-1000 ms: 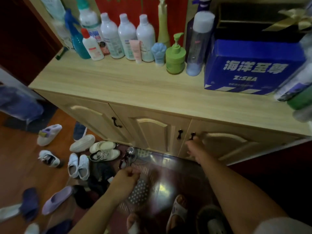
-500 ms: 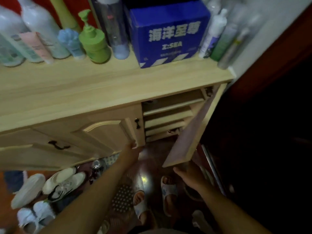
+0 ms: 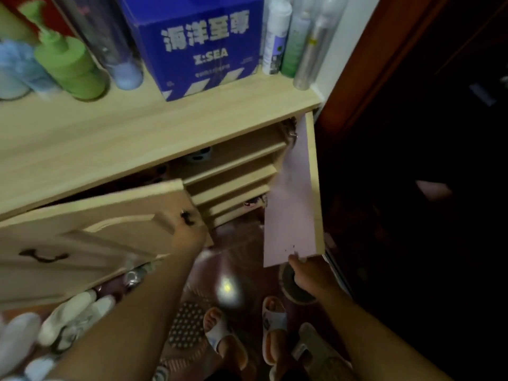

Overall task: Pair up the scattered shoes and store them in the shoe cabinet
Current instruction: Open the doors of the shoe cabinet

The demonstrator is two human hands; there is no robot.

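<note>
The light wood shoe cabinet (image 3: 115, 138) has two doors swung out. My left hand (image 3: 189, 240) grips the lower edge of the middle door (image 3: 115, 229), whose dark knob sits just above my fingers. My right hand (image 3: 305, 273) holds the bottom corner of the right door (image 3: 291, 204), which stands wide open with its pale inner face showing. Several bare wooden shelves (image 3: 233, 177) show inside; a small object lies on the top one. White shoes (image 3: 77, 314) lie on the floor at lower left, partly behind my left forearm.
A blue box (image 3: 198, 42), a green pump bottle (image 3: 68, 67) and other bottles stand on the cabinet top. My feet in slippers (image 3: 225, 339) stand on a dotted mat. A dark wooden wall or door (image 3: 412, 160) closes off the right side.
The middle door has swung further out under my left hand. The right door has opened wider, and my right hand has stayed at its lower corner. The view moved closer.
</note>
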